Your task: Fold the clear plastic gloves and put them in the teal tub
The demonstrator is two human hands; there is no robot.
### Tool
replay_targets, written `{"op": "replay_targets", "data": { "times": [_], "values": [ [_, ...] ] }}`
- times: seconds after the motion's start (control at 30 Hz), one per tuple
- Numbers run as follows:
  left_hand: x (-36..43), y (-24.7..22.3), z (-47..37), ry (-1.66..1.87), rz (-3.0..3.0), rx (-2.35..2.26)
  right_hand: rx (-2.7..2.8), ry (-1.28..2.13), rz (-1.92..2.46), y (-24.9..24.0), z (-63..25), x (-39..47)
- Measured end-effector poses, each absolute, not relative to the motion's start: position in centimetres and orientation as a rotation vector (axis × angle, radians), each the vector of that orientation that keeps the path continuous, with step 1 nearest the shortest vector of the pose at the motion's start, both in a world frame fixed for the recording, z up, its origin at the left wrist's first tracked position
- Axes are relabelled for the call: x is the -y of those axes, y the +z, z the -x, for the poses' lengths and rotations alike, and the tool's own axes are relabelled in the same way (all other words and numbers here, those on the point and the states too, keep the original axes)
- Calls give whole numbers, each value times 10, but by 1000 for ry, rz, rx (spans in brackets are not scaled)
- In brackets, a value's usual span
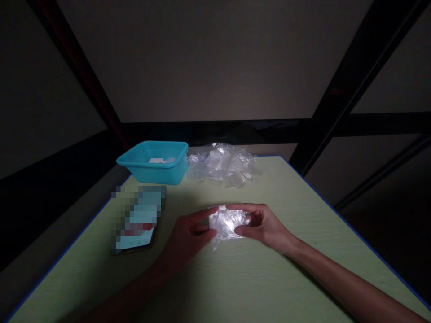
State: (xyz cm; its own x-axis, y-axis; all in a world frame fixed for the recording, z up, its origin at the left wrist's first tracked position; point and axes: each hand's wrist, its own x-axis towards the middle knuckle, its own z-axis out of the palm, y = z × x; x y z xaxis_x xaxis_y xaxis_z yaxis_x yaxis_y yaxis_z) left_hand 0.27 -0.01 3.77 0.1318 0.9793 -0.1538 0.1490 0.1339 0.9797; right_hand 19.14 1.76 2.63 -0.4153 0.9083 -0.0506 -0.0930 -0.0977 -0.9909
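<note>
Both hands grasped one clear plastic packet (229,222), which lay between them just above or against the table (242,287); the exact contact could not be told. The left hand (188,231) pinched its left side between thumb and forefinger, and the right hand (266,226) gripped its right side likewise, the forefinger along the far edge and the thumb across the near face. This opposed hold probably served to keep the limp film spread and steady. The packet was thin, crinkled and glossy, roughly rectangular, with a loose flap trailing toward the wearer; whether it enclosed anything could not be discerned.

Beyond the hands, a heap of clear bags (225,163) formed a loose, creased mound, presumably set there to remain within reach. Beyond the left hand and to its left stood a turquoise tub (158,174), smooth, apparently plastic, with a rolled rim and sloping walls that would contain small items; white pieces (156,160) lay inside. Left of the left hand, a flat phone-like device (136,242) rested screen upward, its display pixelated. The tabletop was pale green with a faint grain and blue edging (336,212).
</note>
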Motion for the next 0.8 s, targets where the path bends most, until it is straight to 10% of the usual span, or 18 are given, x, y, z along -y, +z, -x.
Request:
{"op": "replay_targets", "data": {
  "times": [0.8],
  "values": [
    [2, 41, 0, 862, -1329, -1232, 1571, 1568, 847, 34, -196, -15]
  ]
}}
